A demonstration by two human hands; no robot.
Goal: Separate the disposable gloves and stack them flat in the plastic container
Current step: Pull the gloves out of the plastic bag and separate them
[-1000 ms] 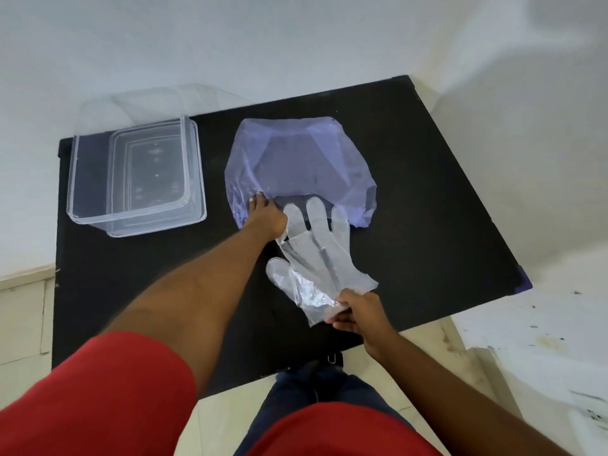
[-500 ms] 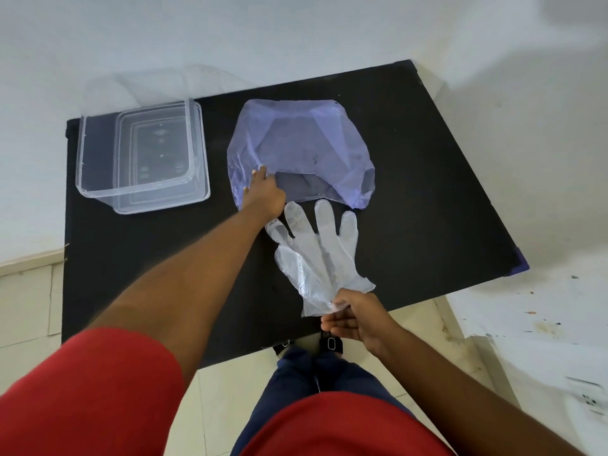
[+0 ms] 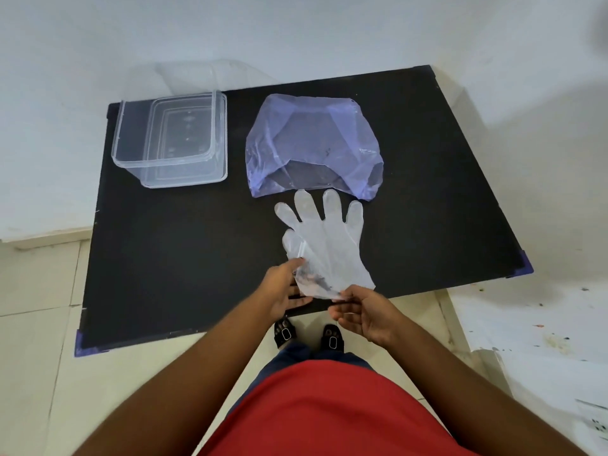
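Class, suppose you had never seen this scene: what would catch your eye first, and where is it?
First, the clear disposable gloves spread finger-up in the middle of the black table, their cuff pinched at the near edge by the left hand and right hand. Just behind them lies a crumpled bluish plastic bag. At the far left corner stands the empty plastic container.

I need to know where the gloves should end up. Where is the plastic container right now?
In the head view, the plastic container sits at the table's far left corner, left of the bluish plastic bag.
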